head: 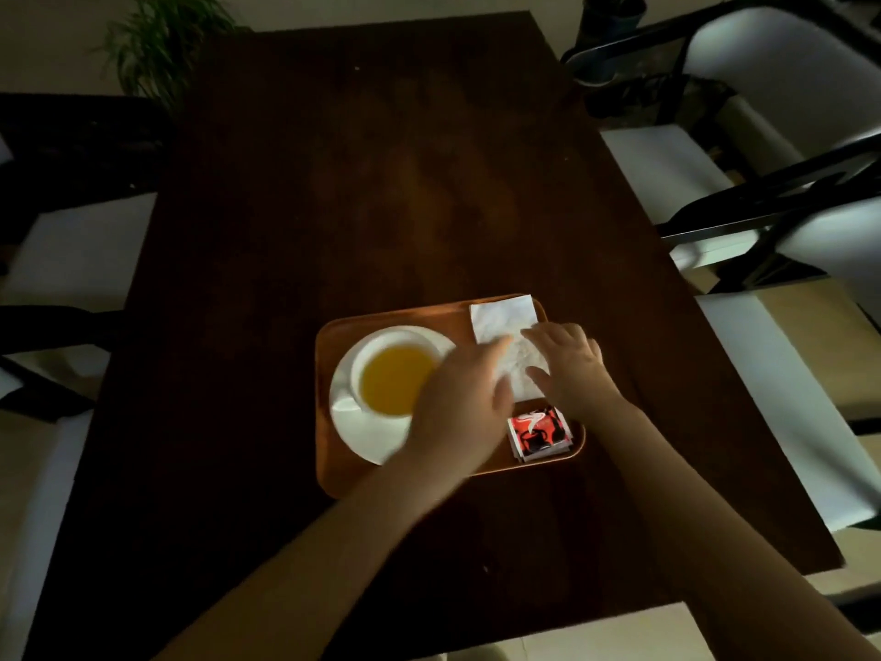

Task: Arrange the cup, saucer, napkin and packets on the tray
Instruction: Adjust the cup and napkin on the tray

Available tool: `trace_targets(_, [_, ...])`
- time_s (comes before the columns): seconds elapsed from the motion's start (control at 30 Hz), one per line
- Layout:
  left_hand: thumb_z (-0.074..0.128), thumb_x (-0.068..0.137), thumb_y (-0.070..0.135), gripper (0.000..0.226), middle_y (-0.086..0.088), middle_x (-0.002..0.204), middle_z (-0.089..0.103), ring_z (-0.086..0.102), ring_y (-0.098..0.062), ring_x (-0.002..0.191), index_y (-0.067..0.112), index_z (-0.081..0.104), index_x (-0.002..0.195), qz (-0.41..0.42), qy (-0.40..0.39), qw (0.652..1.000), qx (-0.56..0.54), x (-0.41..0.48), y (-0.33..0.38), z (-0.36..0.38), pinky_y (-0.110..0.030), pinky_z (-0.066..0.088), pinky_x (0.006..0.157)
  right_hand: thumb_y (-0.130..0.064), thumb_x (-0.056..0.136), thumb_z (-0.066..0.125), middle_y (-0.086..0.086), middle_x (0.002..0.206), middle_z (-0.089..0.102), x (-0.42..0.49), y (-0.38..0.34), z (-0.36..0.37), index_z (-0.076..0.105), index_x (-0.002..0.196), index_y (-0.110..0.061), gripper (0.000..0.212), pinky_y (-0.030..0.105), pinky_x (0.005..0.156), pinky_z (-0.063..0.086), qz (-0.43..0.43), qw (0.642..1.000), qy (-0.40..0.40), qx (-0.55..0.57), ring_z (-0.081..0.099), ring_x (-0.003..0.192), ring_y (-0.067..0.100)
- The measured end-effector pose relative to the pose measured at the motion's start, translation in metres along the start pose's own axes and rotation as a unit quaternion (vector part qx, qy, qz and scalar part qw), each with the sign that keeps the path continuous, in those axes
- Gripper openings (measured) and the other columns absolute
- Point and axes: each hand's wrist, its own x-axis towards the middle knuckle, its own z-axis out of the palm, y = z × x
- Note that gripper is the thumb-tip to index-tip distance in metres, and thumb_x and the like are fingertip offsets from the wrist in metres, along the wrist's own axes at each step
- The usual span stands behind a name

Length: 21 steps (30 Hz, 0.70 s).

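An orange-brown tray (333, 469) lies on the dark table. On its left half stands a white cup (391, 379) of yellow liquid on a white saucer (362, 431). A white napkin (500, 319) lies along the tray's right side, its far corner over the rim. Red and black packets (538, 431) lie at the tray's near right corner. My left hand (457, 403) rests flat with fingers on the napkin's left edge, covering part of the cup and saucer. My right hand (572, 364) presses on the napkin's right part with fingers spread.
The dark wooden table (381, 183) stretches far beyond the tray. White-cushioned chairs (667, 164) with black frames stand on the right, and others (71, 260) stand on the left. A potted plant (162, 45) stands at the far left.
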Motion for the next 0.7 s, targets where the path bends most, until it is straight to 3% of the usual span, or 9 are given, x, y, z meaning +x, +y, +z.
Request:
trace_targets(0.17, [0.045,0.090,0.021,0.039,-0.005,0.132,0.053,0.044,-0.019,0.123,0.013,0.043,0.129,-0.016,-0.091,0.991,0.101,-0.025,-0.002,0.077,-0.031,0.035,0.103,-0.035,0.089,0.051,0.000,0.148,0.033,0.006,0.010,0.001,0.032,0.139,-0.027,0.053,0.045,0.110,0.023,-0.042,0.997,-0.039,-0.058,0.023,0.136,0.023])
trace_targets(0.37, [0.044,0.082,-0.001,0.045,-0.006,0.129,0.053,0.043,-0.024,0.121,0.011,0.047,0.125,0.009,-0.120,0.980,0.158,-0.025,-0.015,0.085,-0.035,0.036,0.099,-0.035,0.089,0.051,0.001,0.146,0.036,0.001,0.013,0.006,0.034,0.138,-0.029,0.052,0.044,0.109,0.023,-0.060,0.997,-0.026,-0.050,0.024,0.135,0.023])
trace_targets(0.53, [0.044,0.080,-0.005,0.048,-0.007,0.130,0.053,0.043,-0.024,0.122,0.010,0.047,0.126,0.031,-0.115,0.981,0.152,-0.027,-0.016,0.085,-0.035,0.036,0.101,-0.032,0.089,0.052,0.001,0.146,0.036,0.000,0.011,0.005,0.036,0.137,-0.027,0.051,0.046,0.111,0.021,-0.060,0.998,-0.027,-0.015,0.024,0.136,0.023])
trace_targets(0.63, [0.046,0.080,-0.011,0.055,-0.010,0.136,0.048,0.039,-0.025,0.128,0.009,0.044,0.131,0.008,-0.087,0.991,0.100,-0.032,-0.014,0.085,-0.031,0.032,0.106,-0.023,0.088,0.055,0.002,0.140,0.045,-0.013,0.013,0.001,0.042,0.133,-0.022,0.047,0.043,0.105,0.029,-0.020,0.995,0.039,0.085,0.032,0.131,0.024])
trace_targets(0.7, [0.045,0.082,-0.012,0.055,-0.007,0.138,0.044,0.035,-0.020,0.131,0.012,0.043,0.132,-0.043,-0.058,0.996,0.049,-0.038,-0.012,0.085,-0.022,0.029,0.104,-0.016,0.086,0.058,0.004,0.126,0.058,-0.030,0.018,0.002,0.053,0.124,-0.018,0.039,0.037,0.092,0.035,0.021,0.986,0.101,0.133,0.043,0.119,0.026])
